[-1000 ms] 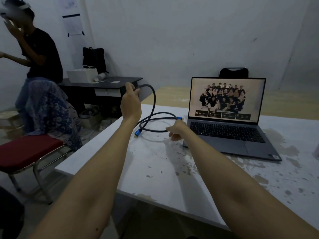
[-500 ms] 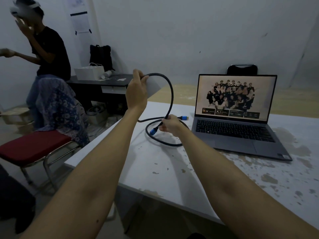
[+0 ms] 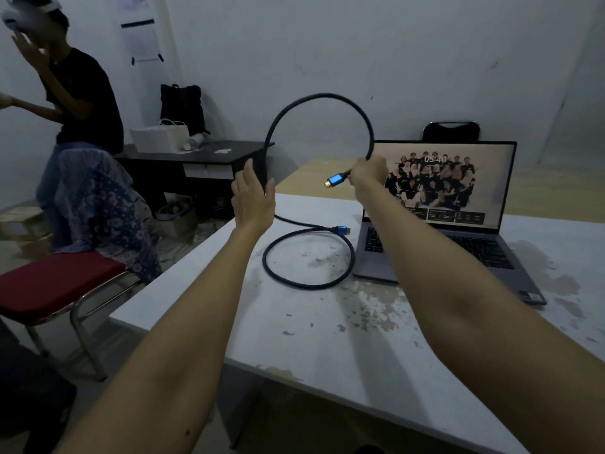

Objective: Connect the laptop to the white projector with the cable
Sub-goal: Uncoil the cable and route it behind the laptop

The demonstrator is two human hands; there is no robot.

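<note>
A dark cable [image 3: 319, 96] arcs high between my two hands. My right hand [image 3: 365, 175] pinches it just behind a blue plug [image 3: 335, 180] with a gold tip, held in the air and pointing left. My left hand [image 3: 252, 196] grips the cable lower down at the left. The rest of the cable forms a loop on the white table [image 3: 327, 322], and its second blue plug [image 3: 341, 229] lies by the left edge of the open grey laptop [image 3: 442, 224], whose screen is lit. A white box-shaped object [image 3: 160, 139], possibly the projector, sits on the dark desk behind.
A person in a black shirt [image 3: 78, 93] sits at the left by a dark desk [image 3: 196, 155]. A red-seated metal chair [image 3: 55, 286] with patterned cloth stands left of the table. A black bag [image 3: 181, 106] leans on the wall. A black chair back [image 3: 451, 131] shows behind the laptop.
My right hand has picked one blue plug off the table and raised it. My left hand stays on the cable, which now arcs high between the hands.
</note>
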